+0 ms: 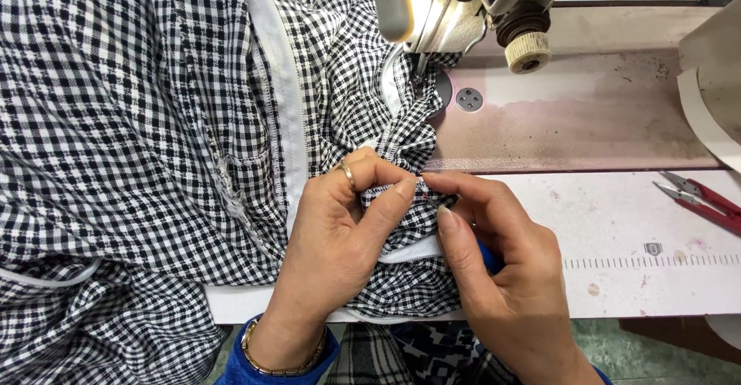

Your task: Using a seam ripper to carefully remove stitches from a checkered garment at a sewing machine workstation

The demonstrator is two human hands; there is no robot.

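Bunching the black-and-white checked fabric [139, 122] across the surface's [633, 277] left side, the left hand [332, 238] pinches a gathered fold near the front edge; the right hand's [494, 269] grip pinches something tiny (too small to tell) there. Keeping the fold taut seems wise. Red snips [702, 200] lie near the right edge; no containers show.

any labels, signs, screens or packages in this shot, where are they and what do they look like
No packages, signs or screens.
Printed ruler scale: a row of dark tick marks on the white table, right of the right hand.
Small marker: dark square just above the scale's middle.
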